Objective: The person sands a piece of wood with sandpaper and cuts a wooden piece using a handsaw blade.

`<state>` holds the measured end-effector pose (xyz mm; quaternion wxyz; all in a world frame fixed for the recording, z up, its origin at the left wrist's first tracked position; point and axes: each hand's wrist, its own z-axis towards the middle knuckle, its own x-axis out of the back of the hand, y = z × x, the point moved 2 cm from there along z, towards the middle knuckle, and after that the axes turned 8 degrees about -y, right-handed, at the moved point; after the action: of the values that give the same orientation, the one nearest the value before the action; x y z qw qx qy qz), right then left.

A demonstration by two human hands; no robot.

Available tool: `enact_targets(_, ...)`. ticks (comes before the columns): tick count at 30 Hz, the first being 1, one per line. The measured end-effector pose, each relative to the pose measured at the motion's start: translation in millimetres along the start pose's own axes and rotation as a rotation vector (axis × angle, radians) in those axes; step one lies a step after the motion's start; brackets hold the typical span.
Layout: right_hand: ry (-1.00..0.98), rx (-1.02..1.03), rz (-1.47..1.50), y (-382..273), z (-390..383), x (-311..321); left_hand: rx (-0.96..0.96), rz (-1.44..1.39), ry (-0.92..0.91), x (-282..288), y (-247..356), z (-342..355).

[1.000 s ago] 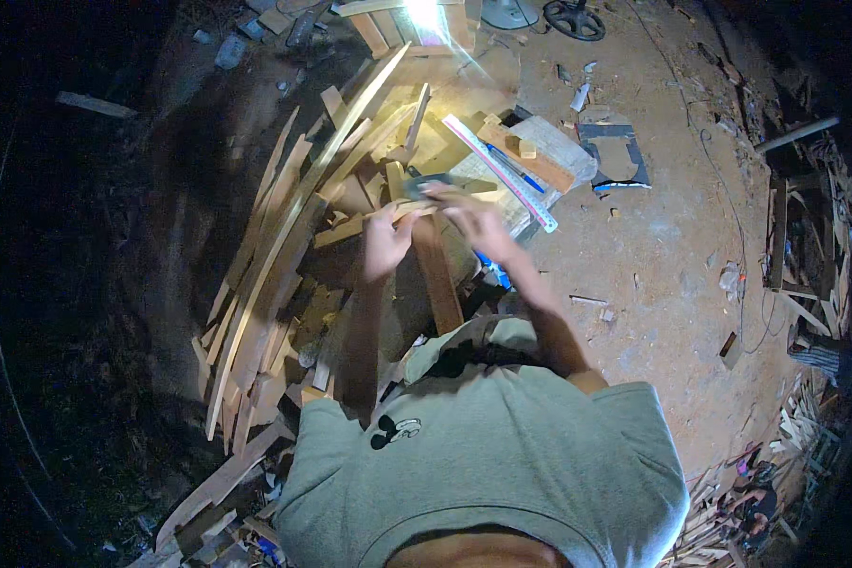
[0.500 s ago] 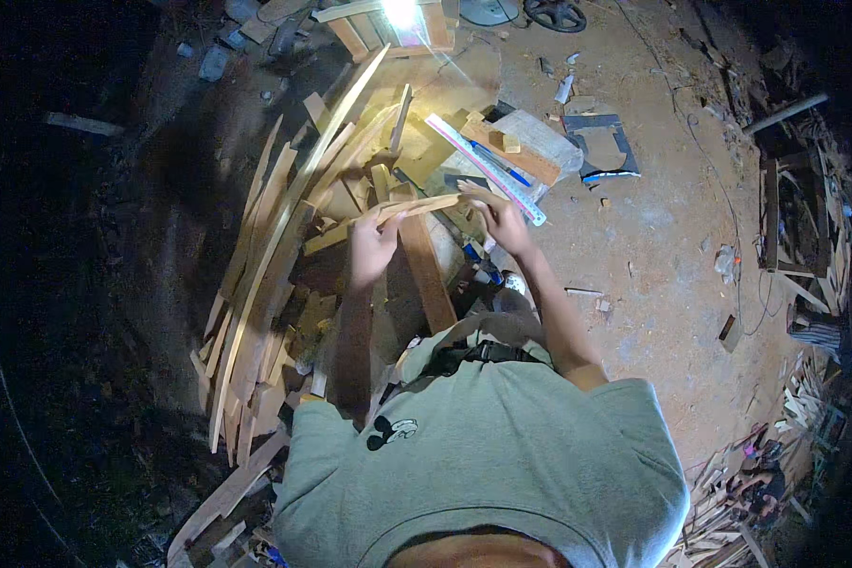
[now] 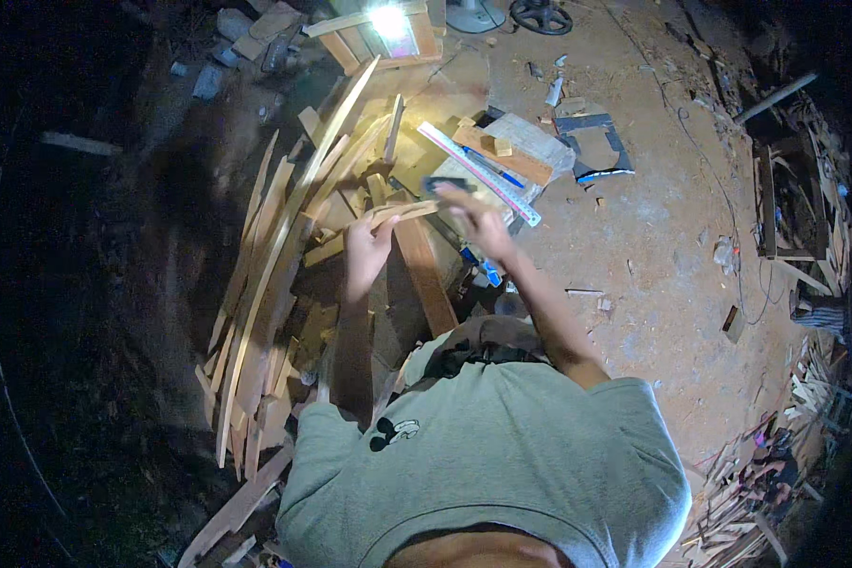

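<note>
A thin pale wooden strip (image 3: 414,210) is pinched in my left hand (image 3: 367,251), angled up to the right. My right hand (image 3: 478,225) is at the strip's far end, its fingers smeared by motion, beside a blurred dark object (image 3: 445,186) that I cannot make out. A wider reddish board (image 3: 424,279) runs beneath the strip. Just beyond my right hand lie a long white ruler (image 3: 478,172), a blue pen (image 3: 506,178), a small wood block (image 3: 504,148) and a flat board (image 3: 530,167). A blue tool (image 3: 490,275) shows below them.
Long bent laths (image 3: 284,237) are heaped at the left. A bright lamp (image 3: 389,23) shines from a wooden crate (image 3: 341,47). Right are a torn dark sheet (image 3: 615,151), a cable (image 3: 719,180), a wooden frame (image 3: 767,199) and scrap piles (image 3: 738,511). A black wheel (image 3: 540,17) lies at the top.
My right hand has moved along the strip's far end and is blurred again, with the dark object showing by it. My left hand keeps its hold, and the view has shifted slightly.
</note>
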<state>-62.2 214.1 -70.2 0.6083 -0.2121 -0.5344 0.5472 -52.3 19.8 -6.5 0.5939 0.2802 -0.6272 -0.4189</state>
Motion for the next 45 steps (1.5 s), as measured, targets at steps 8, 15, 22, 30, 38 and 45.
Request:
enact_targets(8, -0.067, -0.142, 0.056, 32.4, -19.1, 17.1, 0.028, 0.008, 0.032, 3.7, -13.8, -7.1)
enact_targets(15, -0.016, 0.094, -0.058, -17.7, 8.6, -11.3, 0.002, 0.080, 0.029, 5.5, -10.7, -3.1)
enact_targets(22, 0.253, -0.376, -0.161, 55.8, -38.9, 37.9, 0.028, -0.218, 0.161, 21.7, -2.4, -19.0)
enact_targets(30, 0.716, -0.226, 0.337, -25.7, -8.4, 99.7, -0.251, -0.295, 0.375, 61.2, 65.7, -31.2)
enact_targets(38, 0.157, -0.218, -0.299, -159.7, 0.3, 113.3, -0.476, -0.261, 0.364, 53.5, 107.7, -37.1)
enact_targets(45, 0.166, -0.106, -0.411, -179.3, -1.6, 111.3, -0.596, -0.323, 0.340, 50.6, 113.5, -42.7)
